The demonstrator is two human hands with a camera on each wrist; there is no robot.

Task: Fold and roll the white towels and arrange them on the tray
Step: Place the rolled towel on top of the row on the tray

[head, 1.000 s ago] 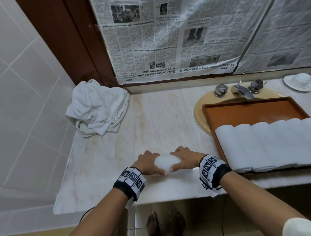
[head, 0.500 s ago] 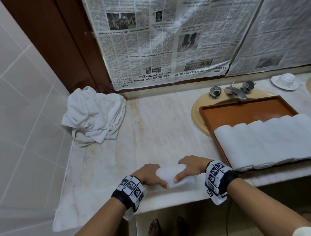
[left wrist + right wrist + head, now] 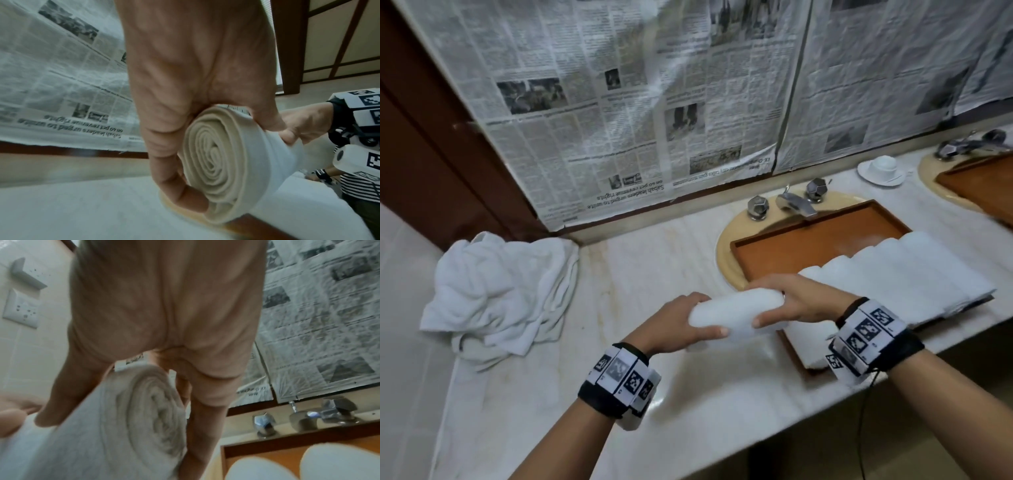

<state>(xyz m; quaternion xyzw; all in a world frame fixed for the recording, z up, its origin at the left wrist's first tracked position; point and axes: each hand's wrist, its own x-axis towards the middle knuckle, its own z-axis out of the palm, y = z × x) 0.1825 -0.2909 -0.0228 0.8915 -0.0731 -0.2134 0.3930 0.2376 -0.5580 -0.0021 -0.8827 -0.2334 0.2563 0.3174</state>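
Note:
A rolled white towel [image 3: 736, 313] hangs just above the marble counter, one hand at each end. My left hand [image 3: 681, 323] grips its left end, whose spiral [image 3: 222, 164] fills the left wrist view. My right hand [image 3: 796, 301] grips the right end [image 3: 144, 418], next to the near left corner of the brown wooden tray [image 3: 791, 246]. The tray lies over the sink and carries a row of several rolled white towels [image 3: 914, 274]. A heap of crumpled white towels [image 3: 500, 291] lies at the counter's far left.
A faucet with two knobs [image 3: 787, 202] stands behind the tray. A white cup on a saucer [image 3: 881, 168] sits further right, and a second tray [image 3: 983, 185] covers another sink at the right edge. Newspaper [image 3: 654, 102] covers the wall behind. The counter's front edge [image 3: 722, 442] runs below my wrists.
Both hands have lifted the rolled towel off the counter's front edge and carried it right, toward the tray. The head view has swung right, bringing a second sink and tray into sight.

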